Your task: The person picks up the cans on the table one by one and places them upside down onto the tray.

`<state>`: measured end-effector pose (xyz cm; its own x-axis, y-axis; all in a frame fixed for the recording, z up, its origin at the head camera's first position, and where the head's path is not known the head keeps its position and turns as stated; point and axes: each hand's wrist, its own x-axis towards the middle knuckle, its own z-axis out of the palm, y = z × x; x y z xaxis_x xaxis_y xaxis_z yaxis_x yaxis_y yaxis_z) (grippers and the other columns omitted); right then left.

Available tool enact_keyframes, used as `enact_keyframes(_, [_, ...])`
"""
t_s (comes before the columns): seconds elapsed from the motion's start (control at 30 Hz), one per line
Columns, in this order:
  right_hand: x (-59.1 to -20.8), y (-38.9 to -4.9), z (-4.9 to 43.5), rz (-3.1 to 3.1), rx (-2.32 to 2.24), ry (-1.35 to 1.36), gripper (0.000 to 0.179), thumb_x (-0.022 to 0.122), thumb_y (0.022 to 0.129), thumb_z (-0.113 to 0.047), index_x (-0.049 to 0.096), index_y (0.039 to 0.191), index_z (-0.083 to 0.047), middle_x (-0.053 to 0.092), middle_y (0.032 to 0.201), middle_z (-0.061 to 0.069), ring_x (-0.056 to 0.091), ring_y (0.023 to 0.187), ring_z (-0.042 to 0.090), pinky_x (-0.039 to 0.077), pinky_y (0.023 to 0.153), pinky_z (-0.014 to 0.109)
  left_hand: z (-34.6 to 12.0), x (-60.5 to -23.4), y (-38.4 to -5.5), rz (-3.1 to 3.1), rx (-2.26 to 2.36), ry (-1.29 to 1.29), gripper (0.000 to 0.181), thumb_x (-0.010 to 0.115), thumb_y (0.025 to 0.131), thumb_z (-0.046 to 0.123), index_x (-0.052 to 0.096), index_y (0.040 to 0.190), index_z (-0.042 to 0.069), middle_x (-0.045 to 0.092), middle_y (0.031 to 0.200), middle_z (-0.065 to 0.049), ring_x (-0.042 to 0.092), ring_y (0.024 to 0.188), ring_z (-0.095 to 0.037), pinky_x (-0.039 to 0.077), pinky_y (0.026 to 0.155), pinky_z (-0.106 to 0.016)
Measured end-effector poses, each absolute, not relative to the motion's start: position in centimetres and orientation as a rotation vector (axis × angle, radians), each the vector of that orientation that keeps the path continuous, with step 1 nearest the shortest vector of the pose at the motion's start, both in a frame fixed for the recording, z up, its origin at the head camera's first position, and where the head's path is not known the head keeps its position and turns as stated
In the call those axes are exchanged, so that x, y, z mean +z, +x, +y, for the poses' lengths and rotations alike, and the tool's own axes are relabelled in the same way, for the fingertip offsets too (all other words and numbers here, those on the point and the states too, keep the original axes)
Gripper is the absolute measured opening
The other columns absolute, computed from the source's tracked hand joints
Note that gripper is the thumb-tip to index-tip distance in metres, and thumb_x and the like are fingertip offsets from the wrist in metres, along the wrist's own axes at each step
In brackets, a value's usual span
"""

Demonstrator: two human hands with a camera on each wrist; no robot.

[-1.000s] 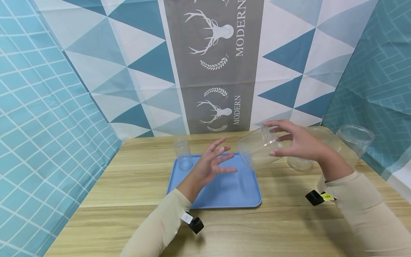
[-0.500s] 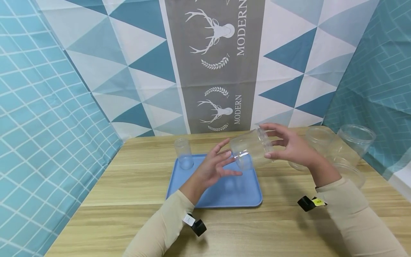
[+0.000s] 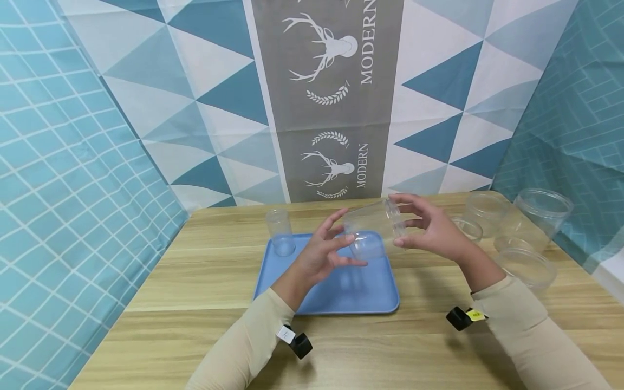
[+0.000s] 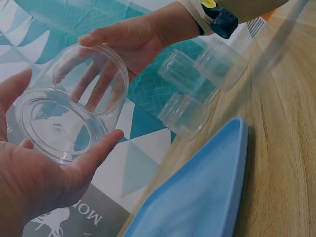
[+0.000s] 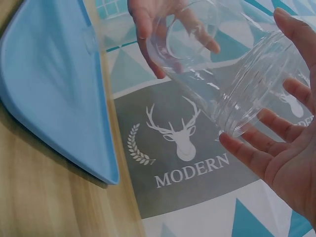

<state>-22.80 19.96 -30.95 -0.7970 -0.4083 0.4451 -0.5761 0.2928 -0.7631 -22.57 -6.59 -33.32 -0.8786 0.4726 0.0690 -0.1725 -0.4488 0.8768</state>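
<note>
Right hand [image 3: 429, 233] grips rim end of clear plastic jar [image 3: 372, 225]; left hand [image 3: 317, 254] holds base, fingers spread. Jar sideways above blue tray [image 3: 361, 292], two hands probably because body wide.

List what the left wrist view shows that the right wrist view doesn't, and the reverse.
Only the left wrist view: several other clear jars beyond the blue tray, and the right sleeve with its dark wrist camera.

Only the right wrist view: the complete word MODERN and a faint clear jar at the tray's edge.

Both: the held jar, left hand, right hand, tray, wooden table and patterned backdrop.
</note>
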Motion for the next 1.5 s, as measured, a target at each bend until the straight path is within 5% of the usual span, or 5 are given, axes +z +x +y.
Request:
enact_keyframes(0.5, [-31.9, -22.5, 19.1, -2.325, 1.492, 1.018, 0.085, 0.082, 0.075, -0.002, 0.038, 0.148, -0.01, 0.04, 0.147, 0.011, 0.046, 0.126, 0.028, 0.049, 0.095, 0.026, -7.5, -33.8, -22.4, 1.457, 2.372, 0.497, 0.071, 0.064, 0.081, -0.003, 0.043, 0.146, 0.018, 0.029, 0.143, -0.015, 0.045, 0.118, -0.035, 0.053, 0.074, -0.063])
enact_keyframes(0.8, [-31.9, -21.9, 19.1, -2.313, 1.493, 1.038, 0.092, 0.083, 0.073, -0.001, 0.034, 0.15, -0.013, 0.037, 0.15, 0.007, 0.042, 0.131, 0.034, 0.048, 0.098, 0.029, -8.8, -33.9, -22.4, 1.441, 2.362, 0.531, 0.077, 0.062, 0.082, -0.002, 0.033, 0.151, 0.015, 0.016, 0.155, -0.02, 0.04, 0.131, -0.044, 0.052, 0.076, -0.064])
enact_keyframes(1.03, [-32.5, -21.5, 19.7, -2.28, 1.514, 1.043, 0.086, 0.079, 0.076, 0.004, 0.036, 0.149, -0.008, 0.041, 0.146, 0.012, 0.044, 0.128, 0.033, 0.048, 0.097, 0.029, -9.8, -34.0, -22.0, 1.463, 2.359, 0.525, 0.073, 0.06, 0.082, -0.003, 0.039, 0.148, 0.02, 0.014, 0.156, -0.017, 0.045, 0.128, -0.037, 0.051, 0.078, -0.064])
enact_keyframes(1.2, [-33.2, -21.4, 20.3, -2.343, 1.484, 0.898, 0.076, 0.078, 0.08, -0.002, 0.041, 0.146, -0.008, 0.044, 0.143, 0.011, 0.048, 0.125, 0.032, 0.049, 0.095, 0.026, -10.4, -33.7, -21.9, 1.543, 2.36, 0.511, 0.075, 0.061, 0.081, -0.001, 0.037, 0.149, 0.018, 0.026, 0.149, -0.017, 0.05, 0.123, -0.034, 0.052, 0.076, -0.063])
enact_keyframes(1.5, [-34.7, -21.6, 20.6, -2.41, 1.469, 0.67, 0.06, 0.075, 0.087, -0.013, 0.048, 0.139, -0.004, 0.048, 0.138, 0.013, 0.053, 0.12, 0.033, 0.052, 0.09, 0.041, -11.4, -33.3, -21.8, 1.69, 2.326, 0.478, 0.077, 0.064, 0.08, -0.001, 0.036, 0.15, 0.016, 0.036, 0.139, -0.014, 0.048, 0.108, -0.027, 0.054, 0.074, -0.061])
